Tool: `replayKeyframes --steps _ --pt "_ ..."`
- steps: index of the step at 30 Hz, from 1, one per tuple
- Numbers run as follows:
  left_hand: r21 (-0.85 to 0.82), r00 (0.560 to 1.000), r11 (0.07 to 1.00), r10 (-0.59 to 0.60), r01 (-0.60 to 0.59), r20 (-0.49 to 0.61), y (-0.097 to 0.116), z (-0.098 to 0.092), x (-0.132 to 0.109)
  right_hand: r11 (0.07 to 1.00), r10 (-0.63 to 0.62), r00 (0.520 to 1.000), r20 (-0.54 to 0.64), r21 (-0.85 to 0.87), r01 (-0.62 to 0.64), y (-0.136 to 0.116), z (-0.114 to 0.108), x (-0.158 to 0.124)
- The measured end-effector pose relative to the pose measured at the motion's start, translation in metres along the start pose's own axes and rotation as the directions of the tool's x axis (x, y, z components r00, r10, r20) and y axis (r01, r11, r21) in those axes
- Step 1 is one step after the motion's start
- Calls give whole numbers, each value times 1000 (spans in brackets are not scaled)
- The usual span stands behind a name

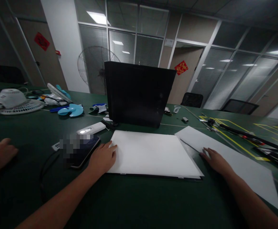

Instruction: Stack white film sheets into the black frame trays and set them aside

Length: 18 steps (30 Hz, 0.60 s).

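A stack of white sheets (150,154) lies flat on a thin dark panel in front of me. My left hand (104,157) rests on its left edge, fingers bent and held near each other; whether they pinch anything is hard to tell. To the right, another large white sheet (239,168) lies at a slant on the green table. My right hand (215,160) touches the left edge of that sheet, its fingers apart. Between the two lies a strip of clear film (190,147). Behind the stack stands a large black panel or box (140,95), upright.
Left of the stack are a phone (87,152) and a white device (92,128) with a cable. Another person's hand (0,154) rests at the far left. Fan parts (21,106) and a blue fan blade (72,110) lie behind. Black rods (253,136) lie at right.
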<state>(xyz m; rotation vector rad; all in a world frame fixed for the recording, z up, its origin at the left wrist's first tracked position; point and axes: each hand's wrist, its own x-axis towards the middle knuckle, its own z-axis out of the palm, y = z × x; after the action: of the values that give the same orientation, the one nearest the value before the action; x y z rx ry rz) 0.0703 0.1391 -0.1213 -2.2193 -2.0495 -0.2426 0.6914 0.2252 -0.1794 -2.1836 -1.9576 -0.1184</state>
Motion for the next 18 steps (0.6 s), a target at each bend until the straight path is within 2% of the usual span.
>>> replayKeyframes --steps 6,10,13,16,18 --pt "-5 1000 1000 4 -4 -10 0 0 0 999 16 1000 -5 -46 -16 -14 -16 -9" --pt "-19 999 1000 17 -18 -29 1 1 1 990 99 990 -101 -89 -108 -28 -29 -20" --pt "-24 999 1000 13 -14 -42 1 1 1 989 94 981 -169 -97 -111 -40 -38 -28" --pt "-25 999 1000 2 -3 -40 3 -1 0 994 37 968 -247 -88 -60 -57 -44 -35" --pt "-30 999 1000 1 -2 -32 3 -2 0 993 -104 950 -293 -81 84 -72 -46 -40"
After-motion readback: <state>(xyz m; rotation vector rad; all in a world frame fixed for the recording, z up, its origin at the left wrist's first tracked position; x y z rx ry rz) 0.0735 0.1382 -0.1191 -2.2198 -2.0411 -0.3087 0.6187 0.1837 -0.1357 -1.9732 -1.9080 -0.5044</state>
